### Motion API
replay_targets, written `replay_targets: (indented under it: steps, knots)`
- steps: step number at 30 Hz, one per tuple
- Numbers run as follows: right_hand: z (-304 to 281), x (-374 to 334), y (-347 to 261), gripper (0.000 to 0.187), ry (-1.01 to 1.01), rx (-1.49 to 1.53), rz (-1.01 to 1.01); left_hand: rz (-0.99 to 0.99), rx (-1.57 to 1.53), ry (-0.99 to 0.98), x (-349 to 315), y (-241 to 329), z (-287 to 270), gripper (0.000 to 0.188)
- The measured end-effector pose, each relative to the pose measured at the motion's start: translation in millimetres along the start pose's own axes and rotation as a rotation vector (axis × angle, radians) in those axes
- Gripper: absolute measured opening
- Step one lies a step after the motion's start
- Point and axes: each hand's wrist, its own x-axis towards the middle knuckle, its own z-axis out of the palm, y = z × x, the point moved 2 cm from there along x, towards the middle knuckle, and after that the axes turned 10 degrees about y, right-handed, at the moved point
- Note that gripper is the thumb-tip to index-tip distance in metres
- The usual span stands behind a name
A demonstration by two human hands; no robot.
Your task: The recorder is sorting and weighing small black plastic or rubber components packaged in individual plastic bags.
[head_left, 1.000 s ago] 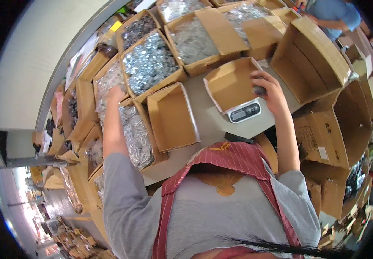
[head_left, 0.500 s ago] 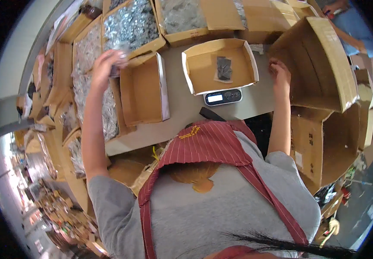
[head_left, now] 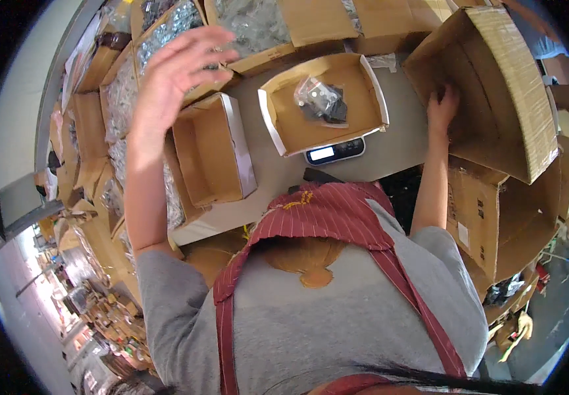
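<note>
My left hand (head_left: 182,72) is raised over the boxes at the left, its fingers spread and nothing in them. To its right is a shallow cardboard tray (head_left: 287,139) with white outer sides, on a small scale (head_left: 334,152) with a lit display. In the tray a clear plastic bag of small parts (head_left: 315,97) lies partly over a dark packet (head_left: 338,114). My right hand (head_left: 443,108) is at the mouth of a large cardboard box (head_left: 495,99); its thumb and fingers look loosely bent and apart, with nothing visible between them.
A second shallow box (head_left: 208,158) stands left of the scale. Cartons of clear bags (head_left: 251,26) line the back and left of the grey table (head_left: 274,191). Another open carton (head_left: 474,214) sits below the large box at right. Part of another person (head_left: 541,39) shows far right.
The clear bag has gone from my left hand into the tray, partly over the dark packet. My left hand has opened and moved slightly right. My right hand has shifted right into the large box's mouth.
</note>
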Motion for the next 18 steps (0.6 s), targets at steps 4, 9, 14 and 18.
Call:
replay_targets:
  steps: [4, 9, 14, 18]
  knots:
    - [-4.2, -10.1, -29.1, 0.041, -0.031, -0.185, -0.219, 0.091, -0.053, 0.263, 51.4, -9.3, -84.1, 0.032]
    - [-7.6, -4.6, -66.4, 0.046, -0.131, -0.259, -0.125, 0.375, 0.949, 0.566, 89.8, -77.4, -175.3, 0.06]
    - [-7.5, -14.2, -37.4, 0.043, -0.089, -0.332, -0.2, 0.266, 1.581, 0.525, 95.3, -168.7, -135.2, 0.083]
    - [-14.9, -7.9, -58.6, 0.041, -0.076, -0.311, -0.219, 0.445, 1.444, 0.595, 92.8, -163.1, -138.8, 0.048]
